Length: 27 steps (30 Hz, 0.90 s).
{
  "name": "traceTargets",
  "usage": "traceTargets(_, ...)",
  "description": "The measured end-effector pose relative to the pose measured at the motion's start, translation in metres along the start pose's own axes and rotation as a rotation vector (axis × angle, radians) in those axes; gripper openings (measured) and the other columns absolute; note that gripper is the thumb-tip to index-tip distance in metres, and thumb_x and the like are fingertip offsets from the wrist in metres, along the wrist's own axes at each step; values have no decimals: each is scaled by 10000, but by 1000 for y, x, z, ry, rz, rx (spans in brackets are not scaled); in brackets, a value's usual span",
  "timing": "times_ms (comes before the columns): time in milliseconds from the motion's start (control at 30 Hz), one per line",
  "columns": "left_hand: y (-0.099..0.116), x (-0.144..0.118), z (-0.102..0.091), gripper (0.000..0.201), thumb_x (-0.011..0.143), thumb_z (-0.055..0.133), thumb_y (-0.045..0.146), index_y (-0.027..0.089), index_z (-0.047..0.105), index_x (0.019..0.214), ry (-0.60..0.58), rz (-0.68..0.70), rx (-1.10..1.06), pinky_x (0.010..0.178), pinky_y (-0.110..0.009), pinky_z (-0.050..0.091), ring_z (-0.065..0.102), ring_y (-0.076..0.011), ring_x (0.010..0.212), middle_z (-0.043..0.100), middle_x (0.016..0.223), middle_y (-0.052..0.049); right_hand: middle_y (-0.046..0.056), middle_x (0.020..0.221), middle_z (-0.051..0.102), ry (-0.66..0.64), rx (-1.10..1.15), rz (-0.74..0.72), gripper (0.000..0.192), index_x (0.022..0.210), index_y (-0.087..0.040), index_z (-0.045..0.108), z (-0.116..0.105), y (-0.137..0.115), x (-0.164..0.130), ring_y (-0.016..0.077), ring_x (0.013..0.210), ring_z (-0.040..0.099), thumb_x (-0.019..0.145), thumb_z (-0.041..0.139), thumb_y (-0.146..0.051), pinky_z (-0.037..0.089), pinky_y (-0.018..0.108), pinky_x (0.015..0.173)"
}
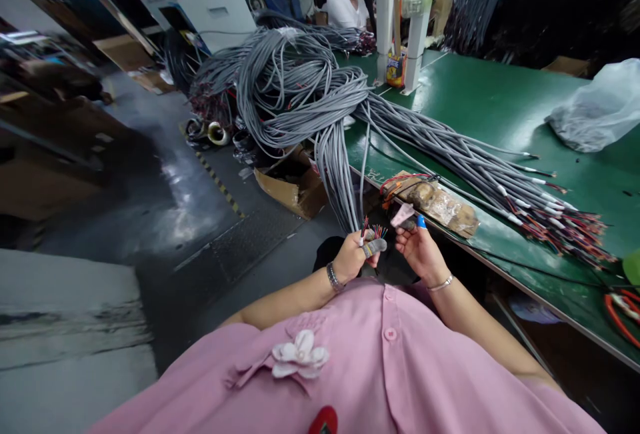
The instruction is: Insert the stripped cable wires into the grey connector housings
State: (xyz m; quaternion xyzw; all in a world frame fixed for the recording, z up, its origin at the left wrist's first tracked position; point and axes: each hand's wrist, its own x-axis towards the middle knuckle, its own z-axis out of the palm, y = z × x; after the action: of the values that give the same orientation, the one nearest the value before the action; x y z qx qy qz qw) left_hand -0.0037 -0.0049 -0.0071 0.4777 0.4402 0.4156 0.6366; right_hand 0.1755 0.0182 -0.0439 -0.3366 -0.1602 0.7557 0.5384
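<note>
My left hand is closed around the end of a grey cable, with thin coloured wires fanning out past its fingers. A grey covering with a yellowish band wraps one of its fingers. Close by on the right, my right hand has its fingers curled and blue tape on the thumb tip. Its thumb and a grey-covered finger come close together; what they grip is too small to make out. A pale pink flat piece shows just above those fingers. Grey cables hang from the table edge down to my left hand.
Large coils of grey cable lie on the green table, their stripped ends to the right. A wooden board sits at the edge. A plastic bag, a cardboard box and a seated person are around.
</note>
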Motion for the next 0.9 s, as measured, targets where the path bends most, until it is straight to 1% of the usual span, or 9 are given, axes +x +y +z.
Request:
traceTargets(133, 4, -5, 4, 297, 803, 632, 439, 165, 609, 689, -90, 24, 98, 561, -276, 439, 523, -131, 519, 600, 569, -20, 10, 758, 662, 45, -28, -12, 412, 843, -186, 647, -7, 3, -7, 89, 576, 550, 725, 692, -578, 454, 219, 554)
traceTargets(267, -5, -13, 4, 303, 840, 562, 446, 185, 640, 705, -102, 63, 187, 623, -280, 458, 555, -157, 591, 643, 624, -17, 19, 754, 650, 108, -80, -35, 425, 861, -153, 658, -13, 9, -18, 79, 553, 531, 763, 660, -566, 433, 216, 540)
traceTargets(367, -20, -4, -4, 239, 787, 613, 427, 200, 685, 792, -75, 55, 199, 673, -297, 500, 620, -185, 656, 690, 677, -15, 22, 742, 636, 81, -115, -19, 404, 883, -135, 678, -16, 6, -19, 76, 535, 515, 816, 620, -530, 423, 223, 530)
traceTargets(467, -30, 6, -9, 239, 694, 680, 401, 219, 714, 845, -93, 29, 198, 748, -345, 527, 675, -233, 755, 739, 780, -28, 12, 736, 625, 64, -114, -43, 377, 880, -143, 681, -18, 1, -27, 67, 523, 494, 842, 598, -509, 420, 223, 536)
traceTargets(600, -30, 0, -8, 235, 717, 648, 436, 251, 715, 845, -75, 27, 194, 704, -365, 535, 681, -252, 743, 742, 786, -24, 0, 723, 611, 82, -129, -90, 384, 875, -144, 677, -18, 2, -45, 58, 527, 478, 823, 612, -519, 412, 209, 535)
traceTargets(700, -26, -7, -6, 232, 703, 658, 440, 243, 707, 815, -44, 66, 229, 609, -318, 510, 640, -211, 633, 724, 734, -12, -3, 728, 606, 87, -176, -125, 376, 884, -148, 679, -19, 1, -55, 57, 521, 469, 787, 647, -510, 403, 209, 525)
traceTargets(800, -21, -12, -5, 248, 669, 680, 433, 212, 698, 781, -33, 108, 267, 536, -266, 457, 553, -155, 536, 689, 673, 0, 2, 736, 621, 120, -314, -241, 372, 892, -161, 680, -21, -9, -74, 66, 529, 468, 748, 680, -503, 396, 215, 524)
traceTargets(867, -18, -15, -5, 274, 649, 690, 437, 186, 688, 760, -35, 130, 278, 504, -251, 424, 500, -133, 498, 664, 644, 1, 6, 718, 629, 196, -440, -401, 333, 850, -170, 677, -25, -24, -97, 85, 547, 481, 755, 669, -489, 406, 233, 549)
traceTargets(900, -16, -17, -4, 289, 649, 689, 446, 175, 681, 749, -32, 139, 279, 490, -247, 408, 477, -125, 483, 654, 633, -1, 6, 696, 625, 244, -518, -516, 305, 822, -174, 681, -29, -34, -112, 97, 556, 484, 773, 651, -474, 403, 242, 560)
